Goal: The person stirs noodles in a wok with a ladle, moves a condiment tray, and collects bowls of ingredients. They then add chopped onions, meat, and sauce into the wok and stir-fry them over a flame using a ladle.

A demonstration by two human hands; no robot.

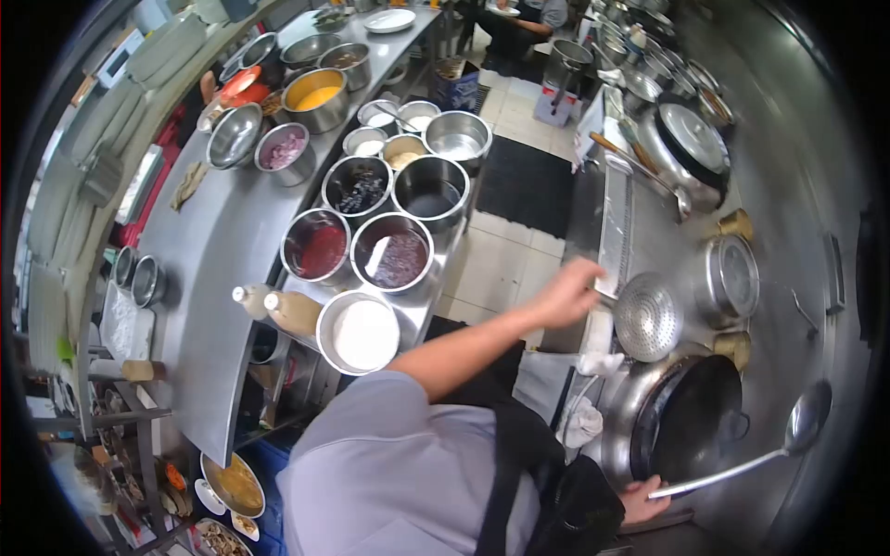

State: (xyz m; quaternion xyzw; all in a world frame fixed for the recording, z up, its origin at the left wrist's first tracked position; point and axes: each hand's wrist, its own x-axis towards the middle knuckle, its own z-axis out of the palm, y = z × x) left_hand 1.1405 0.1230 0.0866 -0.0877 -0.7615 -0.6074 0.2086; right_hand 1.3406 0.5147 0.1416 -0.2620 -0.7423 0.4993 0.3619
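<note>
My left hand is stretched out over the stove's front edge, with its fingers closed around the handle end of a perforated metal skimmer. The skimmer's round bowl lies beyond the hand, between a lidded pot and the wok. Lower down, my right hand is closed on the handle of a long metal ladle. Its bowl reaches past the far side of a dark wok. The wok sits over a round steel burner ring, and its inside looks dark.
Behind my arm, a steel counter holds several metal pots, including one of white contents and one of red sauce. Bottles stand beside them. A pot with a glass lid sits on the stove. Another person is far back.
</note>
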